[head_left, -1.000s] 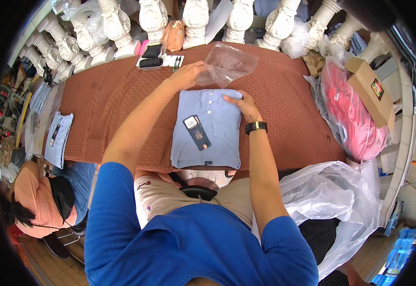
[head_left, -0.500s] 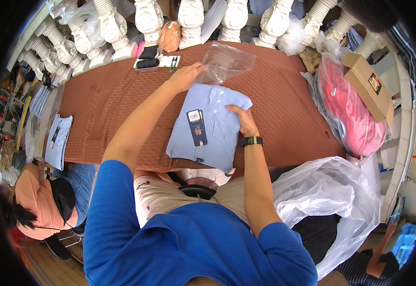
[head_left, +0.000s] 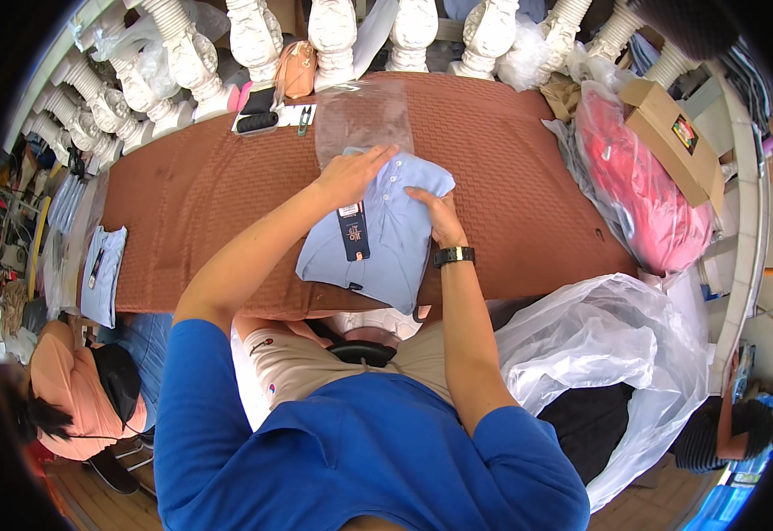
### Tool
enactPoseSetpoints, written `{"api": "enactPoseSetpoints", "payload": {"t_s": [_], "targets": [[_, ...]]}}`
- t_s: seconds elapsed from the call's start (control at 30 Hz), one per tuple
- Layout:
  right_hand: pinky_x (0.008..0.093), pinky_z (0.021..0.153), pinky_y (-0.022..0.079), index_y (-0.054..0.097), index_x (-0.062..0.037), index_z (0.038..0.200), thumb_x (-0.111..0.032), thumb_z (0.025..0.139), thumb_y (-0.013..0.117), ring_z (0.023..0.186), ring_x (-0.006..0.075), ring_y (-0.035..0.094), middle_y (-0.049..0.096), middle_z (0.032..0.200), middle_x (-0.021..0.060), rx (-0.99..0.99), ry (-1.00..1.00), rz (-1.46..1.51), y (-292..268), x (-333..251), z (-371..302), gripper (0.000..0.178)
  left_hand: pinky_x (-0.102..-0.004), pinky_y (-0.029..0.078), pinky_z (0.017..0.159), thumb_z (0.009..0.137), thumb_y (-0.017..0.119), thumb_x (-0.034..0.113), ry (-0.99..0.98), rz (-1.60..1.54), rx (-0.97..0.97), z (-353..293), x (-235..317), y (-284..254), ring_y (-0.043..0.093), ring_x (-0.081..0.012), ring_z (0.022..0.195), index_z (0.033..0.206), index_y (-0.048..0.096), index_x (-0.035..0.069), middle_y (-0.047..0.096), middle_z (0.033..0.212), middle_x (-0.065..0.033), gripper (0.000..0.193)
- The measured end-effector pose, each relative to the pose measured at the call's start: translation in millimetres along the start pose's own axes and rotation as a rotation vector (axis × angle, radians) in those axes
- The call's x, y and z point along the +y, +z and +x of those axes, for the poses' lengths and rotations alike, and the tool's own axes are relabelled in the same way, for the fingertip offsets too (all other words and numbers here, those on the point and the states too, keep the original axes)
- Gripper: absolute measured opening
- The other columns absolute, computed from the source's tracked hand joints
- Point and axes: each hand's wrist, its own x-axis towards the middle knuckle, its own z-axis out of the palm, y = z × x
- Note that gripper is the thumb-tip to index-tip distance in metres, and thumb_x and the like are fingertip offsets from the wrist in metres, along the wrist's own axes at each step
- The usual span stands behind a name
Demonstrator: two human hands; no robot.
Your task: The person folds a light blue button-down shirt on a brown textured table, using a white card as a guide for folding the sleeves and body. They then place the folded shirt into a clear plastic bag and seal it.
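A folded light-blue buttoned shirt (head_left: 395, 252) lies at the front middle of the table, with a dark hang tag (head_left: 355, 235) on its chest. My left hand (head_left: 351, 180) grips the top edge near the collar; its fingers reach over the cloth, partly hiding the collar. On the right edge, my right hand (head_left: 442, 219) holds the shirt with the thumb on top and the other fingers mostly underneath. Just beyond my left hand, a clear plastic bag (head_left: 366, 111) lies flat, its near end close to the collar.
The table has a brown cloth (head_left: 501, 195). Black thread (head_left: 256, 122), small snips (head_left: 304, 120) and an orange pouch (head_left: 297, 69) sit at the back. Another folded shirt (head_left: 103, 276) lies far left. Red bagged goods (head_left: 621, 195) and a cardboard box (head_left: 674, 142) stand right.
The clear bag went from crumpled and raised to flat on the table, further left. My left hand moved from the bag down to the shirt's collar. My right hand kept its hold.
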Motion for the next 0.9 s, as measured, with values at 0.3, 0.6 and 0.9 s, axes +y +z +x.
{"api": "enactPoseSetpoints", "payload": {"t_s": [0.3,0.6,0.9], "targets": [[0.0332,0.096,0.050,0.058,0.0023,0.128,0.000,0.080,0.074,0.109,0.0193,0.063,0.066,0.121,0.0100,-0.033,-0.077,-0.035,8,2,2,0.051,-0.0384,0.058,0.078,0.083,0.064,0.007,0.097,-0.008,0.117,5,16,-3,0.064,-0.0287,0.103,0.150,0.039,0.010,0.052,0.144,-0.0087,0.072],[0.0340,0.098,0.047,0.056,0.0035,0.133,-0.002,0.085,0.068,0.115,0.0200,0.059,0.063,0.126,0.0119,-0.080,-0.097,-0.226,16,-1,5,0.050,-0.0327,0.059,0.080,0.081,0.063,0.003,0.155,0.211,0.323,8,24,2,0.061,-0.0248,0.105,0.147,0.045,0.010,0.051,0.145,-0.0018,0.069],[0.0329,0.097,0.047,0.051,0.0063,0.135,-0.009,0.090,0.061,0.111,0.0236,0.059,0.060,0.126,0.0152,0.062,-0.002,-0.179,-2,15,25,0.049,-0.0385,0.060,0.084,0.081,0.058,-0.003,0.142,-0.017,0.202,12,35,7,0.060,-0.0285,0.111,0.147,0.042,0.009,0.047,0.145,-0.0055,0.069]]}}
